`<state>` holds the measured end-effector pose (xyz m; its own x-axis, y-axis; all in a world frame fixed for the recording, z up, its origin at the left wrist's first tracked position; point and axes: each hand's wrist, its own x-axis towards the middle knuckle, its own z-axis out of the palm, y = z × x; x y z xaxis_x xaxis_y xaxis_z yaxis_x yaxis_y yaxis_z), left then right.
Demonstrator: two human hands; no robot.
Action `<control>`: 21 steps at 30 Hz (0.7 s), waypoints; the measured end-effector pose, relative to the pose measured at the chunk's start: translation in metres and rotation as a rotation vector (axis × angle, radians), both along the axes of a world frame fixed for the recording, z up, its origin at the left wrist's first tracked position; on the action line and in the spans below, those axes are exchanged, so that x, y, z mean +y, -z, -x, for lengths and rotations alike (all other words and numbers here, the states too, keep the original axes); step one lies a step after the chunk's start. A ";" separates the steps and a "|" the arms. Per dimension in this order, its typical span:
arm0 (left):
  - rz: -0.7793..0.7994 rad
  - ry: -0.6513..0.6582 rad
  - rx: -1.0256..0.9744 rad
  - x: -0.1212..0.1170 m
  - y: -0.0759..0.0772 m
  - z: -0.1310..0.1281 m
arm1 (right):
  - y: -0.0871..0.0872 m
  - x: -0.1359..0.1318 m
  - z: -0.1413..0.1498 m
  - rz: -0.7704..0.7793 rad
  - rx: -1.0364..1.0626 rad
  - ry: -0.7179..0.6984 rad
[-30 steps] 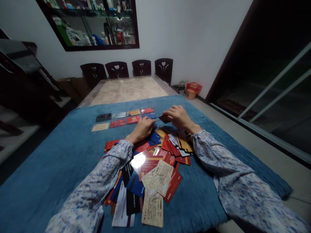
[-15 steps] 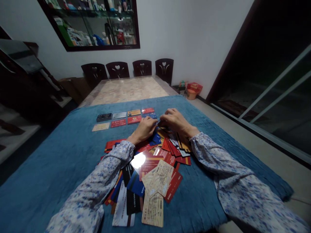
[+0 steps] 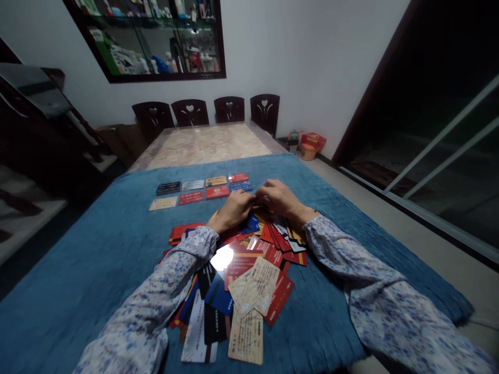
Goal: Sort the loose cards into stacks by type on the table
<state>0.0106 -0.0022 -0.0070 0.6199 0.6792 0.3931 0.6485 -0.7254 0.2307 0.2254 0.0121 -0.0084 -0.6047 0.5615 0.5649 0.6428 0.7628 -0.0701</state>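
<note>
A loose pile of cards [image 3: 249,280] in red, blue, black, white and beige spreads over the cloth below my hands. Above the pile's far end, my left hand [image 3: 235,208] is closed, its fingertips meeting those of my right hand [image 3: 278,198]. The right hand's fingers are curled in a pinch. Between the fingertips shows a thin dark edge that looks like a card; my fingers hide most of it. Beyond the hands lie two rows of sorted cards, among them a black stack [image 3: 168,188], a beige card [image 3: 163,203], a red card [image 3: 217,191] and a blue card [image 3: 240,185].
A blue cloth [image 3: 97,249] covers the near part of the table, and the marble-patterned top [image 3: 210,140] shows at the far end. Several dark chairs [image 3: 189,112] stand behind it. On the right floor are an orange bucket [image 3: 308,151] and a red bag [image 3: 313,140].
My hands have drawn slightly closer together at the fingertips, and the right hand sits a little lower. The pile and the rows of cards look unchanged.
</note>
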 end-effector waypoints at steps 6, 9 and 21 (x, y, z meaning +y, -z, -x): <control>0.011 -0.018 -0.019 0.002 0.003 0.003 | 0.000 0.000 -0.005 0.035 0.003 0.008; 0.013 -0.053 0.000 0.002 0.004 0.004 | -0.003 0.000 -0.011 0.064 -0.005 -0.004; 0.023 -0.087 -0.028 0.004 0.004 0.008 | -0.002 0.004 -0.026 0.119 -0.003 0.015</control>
